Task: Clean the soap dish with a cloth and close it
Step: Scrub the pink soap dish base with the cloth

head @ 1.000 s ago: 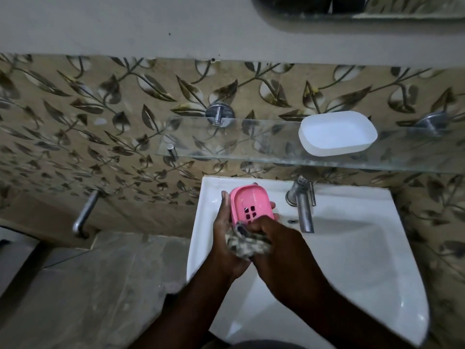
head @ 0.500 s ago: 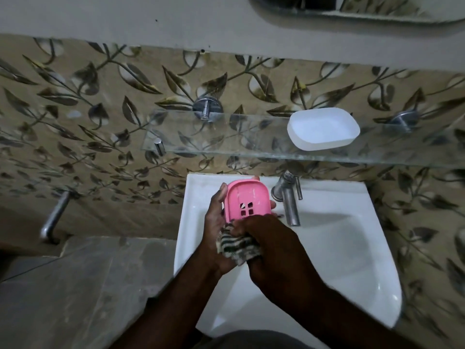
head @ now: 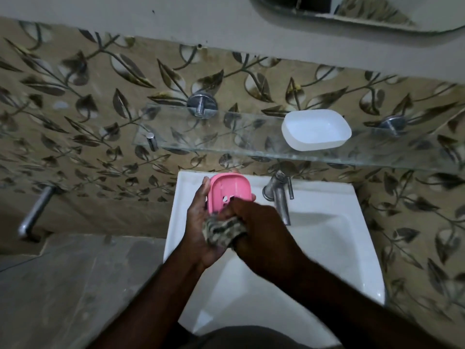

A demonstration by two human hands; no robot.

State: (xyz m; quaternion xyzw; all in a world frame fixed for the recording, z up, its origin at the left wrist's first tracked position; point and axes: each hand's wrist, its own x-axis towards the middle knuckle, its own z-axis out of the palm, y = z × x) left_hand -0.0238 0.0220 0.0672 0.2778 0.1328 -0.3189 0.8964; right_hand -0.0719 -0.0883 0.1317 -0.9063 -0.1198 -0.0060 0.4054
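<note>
Over a white sink [head: 327,250], under a glass shelf [head: 226,143] bearing the white lid [head: 315,129], hollow side up, well apart. Pink dish [head: 230,188] cradled in the left grip [head: 200,222], thumb and fingers curled round its long edges, inside facing the camera. Probably light, stiff plastic, slippery when wet; best taken by the rims, as here. Right grip [head: 263,229] bunched round a mottled cloth [head: 222,230], pressed to the dish's near end. Glossy pink, rounded corners, raised ribs, small drain holes mid-floor.
</note>
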